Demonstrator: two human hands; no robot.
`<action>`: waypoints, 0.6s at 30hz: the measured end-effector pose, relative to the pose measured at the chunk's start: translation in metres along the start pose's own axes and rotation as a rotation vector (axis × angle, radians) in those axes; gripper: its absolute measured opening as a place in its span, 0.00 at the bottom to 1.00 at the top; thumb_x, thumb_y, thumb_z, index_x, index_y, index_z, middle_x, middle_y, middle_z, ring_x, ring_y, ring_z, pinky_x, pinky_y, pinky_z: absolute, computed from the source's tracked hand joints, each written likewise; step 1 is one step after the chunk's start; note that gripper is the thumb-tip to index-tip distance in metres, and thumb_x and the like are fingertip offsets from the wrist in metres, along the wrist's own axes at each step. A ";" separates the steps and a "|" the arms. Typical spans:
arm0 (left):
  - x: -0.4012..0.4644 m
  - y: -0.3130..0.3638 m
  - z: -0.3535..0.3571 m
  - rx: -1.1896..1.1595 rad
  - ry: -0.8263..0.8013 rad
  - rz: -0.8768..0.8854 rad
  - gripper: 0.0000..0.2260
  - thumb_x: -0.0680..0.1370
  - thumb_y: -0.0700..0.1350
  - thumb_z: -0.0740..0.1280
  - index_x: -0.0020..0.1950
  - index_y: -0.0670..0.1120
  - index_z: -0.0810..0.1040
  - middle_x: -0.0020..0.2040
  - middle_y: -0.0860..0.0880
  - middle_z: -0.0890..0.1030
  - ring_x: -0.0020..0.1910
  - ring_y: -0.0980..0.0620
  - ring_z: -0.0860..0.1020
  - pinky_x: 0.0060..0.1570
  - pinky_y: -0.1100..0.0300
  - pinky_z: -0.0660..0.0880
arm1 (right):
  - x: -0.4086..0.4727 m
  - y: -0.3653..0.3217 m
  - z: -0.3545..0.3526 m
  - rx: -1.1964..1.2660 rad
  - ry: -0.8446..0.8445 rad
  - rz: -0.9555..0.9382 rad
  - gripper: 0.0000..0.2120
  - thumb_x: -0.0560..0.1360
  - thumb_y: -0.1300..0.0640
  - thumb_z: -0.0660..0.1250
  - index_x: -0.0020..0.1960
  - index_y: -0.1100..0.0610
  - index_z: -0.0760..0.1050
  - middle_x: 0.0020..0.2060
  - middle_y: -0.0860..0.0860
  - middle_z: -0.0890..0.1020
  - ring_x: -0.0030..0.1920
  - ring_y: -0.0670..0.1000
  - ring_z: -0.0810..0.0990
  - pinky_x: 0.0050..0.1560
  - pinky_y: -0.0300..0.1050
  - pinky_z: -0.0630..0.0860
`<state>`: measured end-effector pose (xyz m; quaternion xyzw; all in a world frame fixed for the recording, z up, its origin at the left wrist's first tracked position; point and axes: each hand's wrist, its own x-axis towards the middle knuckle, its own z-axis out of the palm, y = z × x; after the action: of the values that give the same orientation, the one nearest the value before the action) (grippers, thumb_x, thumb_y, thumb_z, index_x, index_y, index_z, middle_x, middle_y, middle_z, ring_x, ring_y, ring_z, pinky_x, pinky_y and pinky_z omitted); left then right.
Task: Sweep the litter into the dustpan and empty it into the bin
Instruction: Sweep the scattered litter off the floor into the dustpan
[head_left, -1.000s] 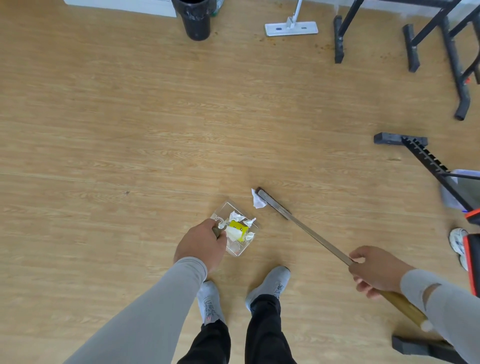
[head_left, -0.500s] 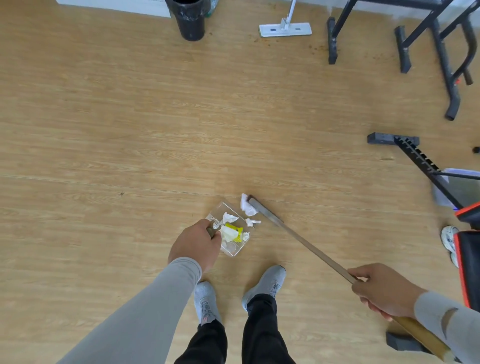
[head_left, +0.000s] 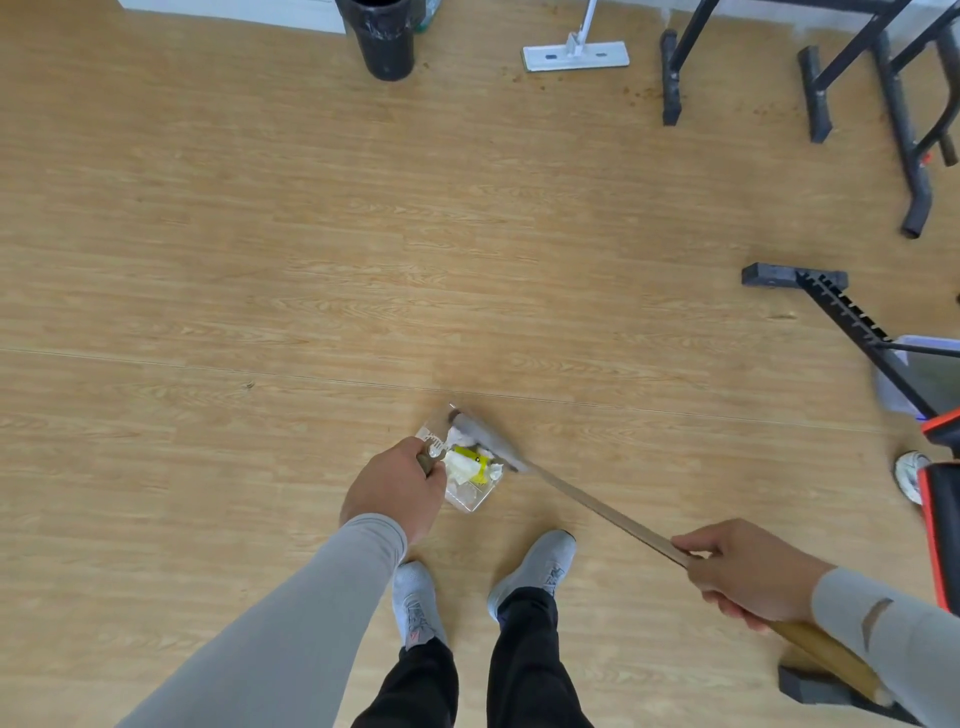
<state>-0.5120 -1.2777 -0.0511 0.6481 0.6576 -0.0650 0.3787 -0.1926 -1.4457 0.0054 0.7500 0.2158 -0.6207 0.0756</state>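
While the person stands over the light wooden plank floor (head_left: 260, 234), the left hand (head_left: 392, 488) curls tightly round the short handle of a clear plastic dustpan (head_left: 470, 500) resting on the boards just ahead of two grey trainers (head_left: 535, 569). Inside the pan lies the litter (head_left: 470, 462): crumpled white paper scraps and a yellow wrapper. A long wooden-handled broom (head_left: 613, 517) slants in from the right, its blurred grey head lying across the pan's far edge, against the paper. The right hand (head_left: 748, 574) is closed round the broom's shaft, fingers wrapped underneath. Well apart, at the far wall, stands a black round bin (head_left: 387, 39), with a white flat mop (head_left: 575, 54) beside it.
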 end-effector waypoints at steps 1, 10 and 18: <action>0.000 -0.001 0.000 0.001 -0.002 0.001 0.05 0.80 0.52 0.64 0.48 0.52 0.76 0.38 0.53 0.80 0.38 0.50 0.79 0.41 0.53 0.79 | -0.006 0.006 -0.004 0.006 -0.014 -0.001 0.28 0.77 0.63 0.63 0.77 0.53 0.68 0.31 0.54 0.78 0.26 0.51 0.70 0.24 0.42 0.68; 0.001 -0.001 0.000 -0.015 -0.004 0.002 0.06 0.80 0.52 0.63 0.50 0.52 0.76 0.40 0.52 0.81 0.39 0.49 0.80 0.43 0.52 0.80 | -0.015 0.018 -0.007 0.035 0.095 -0.026 0.28 0.78 0.64 0.64 0.77 0.53 0.67 0.32 0.56 0.77 0.25 0.52 0.69 0.23 0.42 0.67; 0.001 -0.003 0.001 -0.013 -0.007 -0.003 0.05 0.80 0.52 0.63 0.47 0.53 0.75 0.39 0.52 0.81 0.39 0.48 0.79 0.40 0.54 0.77 | -0.002 0.000 0.000 -0.047 0.180 0.000 0.26 0.78 0.57 0.65 0.76 0.51 0.68 0.30 0.54 0.79 0.25 0.51 0.73 0.25 0.41 0.71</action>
<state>-0.5139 -1.2780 -0.0536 0.6444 0.6576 -0.0636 0.3850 -0.1923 -1.4462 0.0074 0.8008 0.2362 -0.5455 0.0737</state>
